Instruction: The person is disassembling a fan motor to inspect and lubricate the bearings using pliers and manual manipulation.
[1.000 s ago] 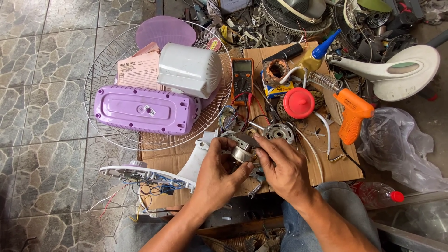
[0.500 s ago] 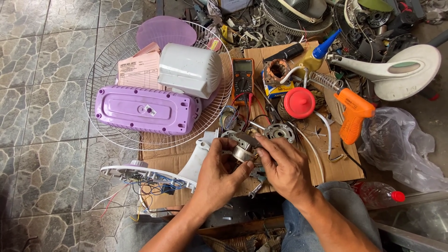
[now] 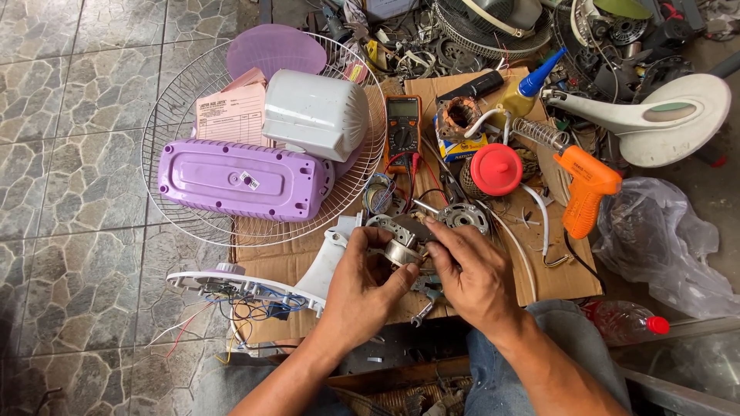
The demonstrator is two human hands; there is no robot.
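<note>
Figure: view from my head down onto a cardboard sheet (image 3: pixel 555 277) spread on the tiled floor (image 3: pixel 69 231). Over the preceding second almost nothing moved. My left hand (image 3: pixel 366 285) stayed wrapped around the small metal fan motor (image 3: pixel 401 245), thumb and fingers closed on its round casing, and my right hand (image 3: pixel 470 273) stayed against the motor's right side, fingertips pinched at its edge; what they gripped there was too small to make out. The motor remained lifted just above the cardboard, in front of my knees and close to the white fan neck (image 3: pixel 327 258) lying on its side with loose coloured wires (image 3: pixel 239 308) trailing from its base. I judged from this stillness that the work was fine fingering on the motor rather than a change of tool. Beyond my hands lay a multimeter (image 3: pixel 403 132), a red cap (image 3: pixel 496 169), an orange glue gun (image 3: pixel 583 187), and a wire fan guard (image 3: pixel 185 100) carrying a purple plastic cover (image 3: pixel 243 179) and a white motor housing (image 3: pixel 316 113).
</note>
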